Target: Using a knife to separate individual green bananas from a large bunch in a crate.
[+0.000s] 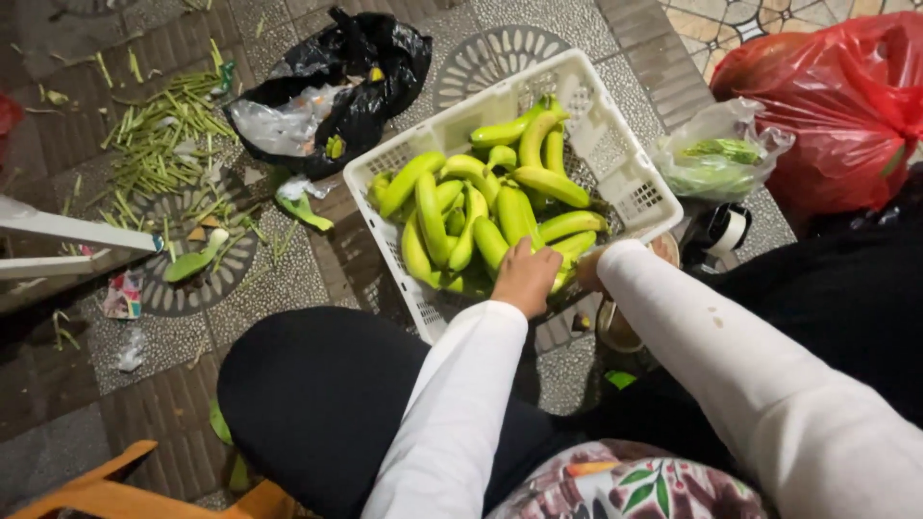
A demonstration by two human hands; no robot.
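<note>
This looks like a street market spot, down on the ground outside. The floor (288, 279) is paving stones with patterns. A white plastic basket (615, 163) in the middle is full of green bananas (481, 207). Cut green stems (163, 135) lie at upper left, and plastic bags, one black (370, 58) and one red (836, 96), sit along the top.

Smooth waxy green bananas (481, 207), white perforated hard-plastic crate (630, 183), glossy crinkled black plastic bag (370, 67), shiny red plastic bag (846, 96), rough speckled stone floor (288, 279), matt white cloth sleeves (461, 404)
</note>
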